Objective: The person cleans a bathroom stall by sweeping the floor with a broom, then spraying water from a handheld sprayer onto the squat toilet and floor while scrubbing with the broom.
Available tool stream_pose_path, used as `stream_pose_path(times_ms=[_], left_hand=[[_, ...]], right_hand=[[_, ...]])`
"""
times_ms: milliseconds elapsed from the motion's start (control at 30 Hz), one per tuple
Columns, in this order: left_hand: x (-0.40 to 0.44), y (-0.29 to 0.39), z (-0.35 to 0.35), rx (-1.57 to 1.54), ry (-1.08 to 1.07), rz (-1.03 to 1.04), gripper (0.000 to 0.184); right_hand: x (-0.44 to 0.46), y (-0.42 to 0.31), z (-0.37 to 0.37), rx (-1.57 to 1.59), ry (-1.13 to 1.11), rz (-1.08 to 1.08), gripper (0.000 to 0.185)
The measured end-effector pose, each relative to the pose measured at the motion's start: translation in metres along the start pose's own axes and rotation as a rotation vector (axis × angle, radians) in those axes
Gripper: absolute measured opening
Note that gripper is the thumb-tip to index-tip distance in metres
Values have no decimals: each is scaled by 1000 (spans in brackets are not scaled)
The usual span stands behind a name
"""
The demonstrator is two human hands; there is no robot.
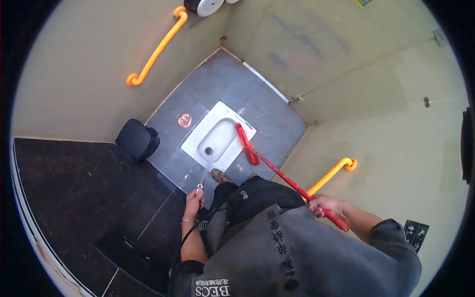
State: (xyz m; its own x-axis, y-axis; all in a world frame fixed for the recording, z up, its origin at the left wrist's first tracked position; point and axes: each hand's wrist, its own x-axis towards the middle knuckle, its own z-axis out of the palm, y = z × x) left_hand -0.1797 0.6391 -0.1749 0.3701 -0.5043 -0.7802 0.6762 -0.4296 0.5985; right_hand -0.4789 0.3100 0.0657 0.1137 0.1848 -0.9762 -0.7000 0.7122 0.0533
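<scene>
My right hand (324, 205) is closed round the upper part of a long red handle. At the handle's far end, the red brush head (247, 143) rests over the right edge of the white squat toilet (190, 142). My left hand (195, 199) is closed on a small spray nozzle (200, 186), which points at the toilet. A dark hose runs down from that hand along my forearm. A thin spray seems to reach the near end of the toilet, by its drain hole (209, 151).
A black bin (137, 140) stands left of the toilet. Yellow grab bars are fixed to the left wall (158, 53) and right wall (332, 176). A round floor drain (184, 120) lies between bin and toilet. My shoe (220, 175) is at the toilet's near edge.
</scene>
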Motion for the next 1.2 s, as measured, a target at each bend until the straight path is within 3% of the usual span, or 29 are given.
stream_pose_path(times_ms=[167,333,400,467,533,667,767,900,1000,1067,1200], left_hand=[[12,0,0,16,23,-3,26],[16,32,15,-20,57,-41,29],[24,32,16,-42,67,-25,29],[30,32,19,-70,79,2,30],[35,35,24,-164,93,26,30],[31,47,41,-222,193,108,29],[30,46,56,-185,270,216,28],[25,52,95,-324,366,191,27],[26,58,125,-346,405,207,25],[27,58,148,-328,418,240,22],[21,56,195,-339,492,262,19]], right_hand=[[-14,-20,-22,473,-302,-36,9],[-36,-16,-25,466,-184,-114,12],[-49,-21,-14,-73,146,-243,17],[-49,-26,-13,-60,147,-277,19],[-33,-36,-25,-339,342,-271,18],[44,-82,-74,-451,226,-256,15],[41,-130,-84,-640,228,-297,15],[19,-231,-111,-860,303,-437,9],[33,-310,-112,-1018,276,-614,9],[78,-369,-108,-1221,376,-709,10],[160,-465,-60,-1347,382,-722,10]])
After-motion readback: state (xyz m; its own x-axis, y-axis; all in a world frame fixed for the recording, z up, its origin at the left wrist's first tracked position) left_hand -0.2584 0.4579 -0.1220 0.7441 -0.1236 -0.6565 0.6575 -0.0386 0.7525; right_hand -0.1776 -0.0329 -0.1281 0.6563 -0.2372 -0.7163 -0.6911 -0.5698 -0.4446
